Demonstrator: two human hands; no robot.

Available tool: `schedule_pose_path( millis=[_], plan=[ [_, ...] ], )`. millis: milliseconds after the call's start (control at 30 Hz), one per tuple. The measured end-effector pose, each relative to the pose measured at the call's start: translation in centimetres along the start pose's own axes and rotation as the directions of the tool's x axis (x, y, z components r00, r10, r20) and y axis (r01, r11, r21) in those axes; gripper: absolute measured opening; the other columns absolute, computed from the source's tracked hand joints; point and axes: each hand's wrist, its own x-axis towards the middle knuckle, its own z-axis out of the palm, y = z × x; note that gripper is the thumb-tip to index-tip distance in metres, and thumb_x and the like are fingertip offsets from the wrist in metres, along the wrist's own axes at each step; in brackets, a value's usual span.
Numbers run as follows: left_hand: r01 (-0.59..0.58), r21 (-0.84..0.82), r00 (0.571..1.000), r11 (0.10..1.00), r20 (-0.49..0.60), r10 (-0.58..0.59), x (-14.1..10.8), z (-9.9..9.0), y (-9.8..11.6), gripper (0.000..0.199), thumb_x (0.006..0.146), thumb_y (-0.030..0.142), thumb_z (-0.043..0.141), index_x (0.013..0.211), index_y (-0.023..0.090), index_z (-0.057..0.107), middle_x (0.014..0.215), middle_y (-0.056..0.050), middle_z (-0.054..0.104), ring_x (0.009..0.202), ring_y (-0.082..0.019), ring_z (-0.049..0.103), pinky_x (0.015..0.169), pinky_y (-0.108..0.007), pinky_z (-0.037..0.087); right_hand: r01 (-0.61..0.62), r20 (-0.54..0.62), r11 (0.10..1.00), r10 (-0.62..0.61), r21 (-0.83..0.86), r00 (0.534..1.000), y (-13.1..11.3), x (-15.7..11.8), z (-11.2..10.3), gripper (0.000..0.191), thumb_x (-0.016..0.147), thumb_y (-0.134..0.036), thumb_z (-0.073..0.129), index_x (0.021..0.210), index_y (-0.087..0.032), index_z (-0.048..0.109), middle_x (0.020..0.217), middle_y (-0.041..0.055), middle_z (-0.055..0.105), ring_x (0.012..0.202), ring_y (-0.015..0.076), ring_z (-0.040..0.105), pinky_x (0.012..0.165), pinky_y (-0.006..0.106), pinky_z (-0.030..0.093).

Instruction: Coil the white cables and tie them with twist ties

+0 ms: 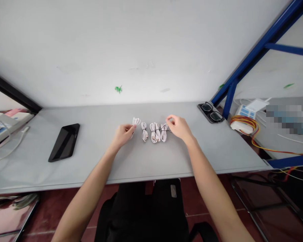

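- While the left hand [123, 135] pinches a coiled white cable [136, 121] in the head view, its thumb and fingers are clamped on the lower part, and the loops stick up past the fingertips.
- Just to the right of that grip lies a tied white bundle [144, 131] on the grey table [96, 168] — apart from the fingers, its USB plug toward the near edge.
- Further right, more tied white cables [155, 132] lie side by side, close to the right hand [179, 127].
- The right hand's fingers are curled beside the rightmost bundle [164, 132], near its thin black tie; whether they are closed on the tie, I cannot tell.
- A black phone [64, 142] lies well to the left — glasses [212, 112] rest on a dark case or tray at far right.
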Motion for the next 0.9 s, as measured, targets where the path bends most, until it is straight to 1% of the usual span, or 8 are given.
schedule_pose_path(
  millis=[133,233,300,400,500,600,767,900],
  plan=[
    [-0.014,0.229,0.999,0.973,-0.040,0.023,0.1,0.4,-0.1,0.042,0.080,0.055,0.055,0.066,0.016,0.065,0.062,-0.003,0.062,0.059,-0.014,0.053,0.056,-0.026,0.035,-0.027,0.239,0.999,0.035,-0.038,0.970,0.3,-0.5,-0.7,0.031,0.088,-0.045,0.054,0.109,-0.023,0.060,0.073,0.0010,0.065,0.062,0.0163,0.056,0.059,0.028,0.036],
    [-0.008,0.244,0.999,0.970,-0.045,0.019,0.2,0.6,-0.1,0.041,0.079,0.055,0.058,0.084,0.016,0.070,0.074,-0.004,0.070,0.068,-0.018,0.062,0.063,-0.027,0.041,0.025,0.403,1.000,-0.015,-0.019,0.915,0.5,-0.7,-0.7,0.046,0.076,-0.049,0.069,0.112,-0.023,0.057,0.084,0.0016,0.066,0.067,0.0161,0.058,0.058,0.026,0.038],
    [-0.011,0.205,1.000,0.979,-0.022,0.016,0.2,0.6,-0.2,0.043,0.078,0.053,0.060,0.098,0.016,0.070,0.082,-0.006,0.072,0.073,-0.020,0.065,0.067,-0.029,0.045,0.037,0.445,0.999,-0.041,0.019,0.895,0.5,-0.7,-0.4,0.050,0.069,-0.049,0.075,0.107,-0.023,0.057,0.087,0.0016,0.066,0.069,0.0156,0.057,0.057,0.026,0.039],
    [-0.065,0.090,0.995,0.994,0.083,0.057,0.2,0.7,-0.3,0.045,0.076,0.047,0.064,0.108,0.016,0.069,0.087,-0.007,0.073,0.077,-0.021,0.068,0.070,-0.030,0.049,0.046,0.411,0.994,-0.084,0.102,0.908,0.4,-0.4,0.5,0.045,0.068,-0.045,0.077,0.100,-0.021,0.056,0.089,0.0019,0.065,0.071,0.0154,0.058,0.059,0.026,0.041],
    [-0.115,-0.001,0.982,0.993,0.154,0.114,0.3,1.0,-0.5,0.044,0.074,0.044,0.066,0.107,0.016,0.070,0.085,-0.007,0.073,0.076,-0.021,0.068,0.069,-0.029,0.050,0.074,0.336,0.984,-0.126,0.165,0.933,0.1,-0.1,1.6,0.037,0.072,-0.040,0.075,0.097,-0.021,0.056,0.089,0.0021,0.065,0.073,0.0152,0.058,0.062,0.027,0.042],
    [-0.145,0.015,0.985,0.989,0.101,0.143,0.7,1.3,-0.7,0.037,0.074,0.041,0.066,0.101,0.016,0.071,0.080,-0.006,0.072,0.071,-0.020,0.067,0.065,-0.029,0.050,0.118,0.273,0.977,-0.165,0.179,0.948,0.0,0.3,2.5,0.038,0.073,-0.042,0.074,0.098,-0.020,0.056,0.090,0.0033,0.064,0.073,0.0152,0.057,0.062,0.027,0.042],
    [-0.160,0.054,0.987,0.986,0.037,0.158,1.4,1.6,-0.9,0.040,0.078,0.039,0.065,0.109,0.015,0.069,0.086,-0.007,0.073,0.076,-0.020,0.067,0.070,-0.029,0.051,0.153,0.214,0.979,-0.180,0.134,0.960,0.3,0.9,3.4,0.051,0.077,-0.049,0.070,0.114,-0.016,0.057,0.091,0.0060,0.064,0.075,0.0167,0.057,0.066,0.030,0.043],
    [-0.173,0.141,0.985,0.975,0.021,0.172,1.4,1.3,-0.8,0.037,0.086,0.040,0.055,0.112,0.015,0.068,0.093,-0.008,0.073,0.077,-0.019,0.067,0.074,-0.029,0.051,0.141,0.220,0.980,-0.169,0.140,0.961,0.8,1.0,3.0,0.059,0.094,-0.054,0.046,0.139,-0.016,0.045,0.089,0.0062,0.065,0.075,0.0180,0.059,0.071,0.033,0.047]
  ],
)
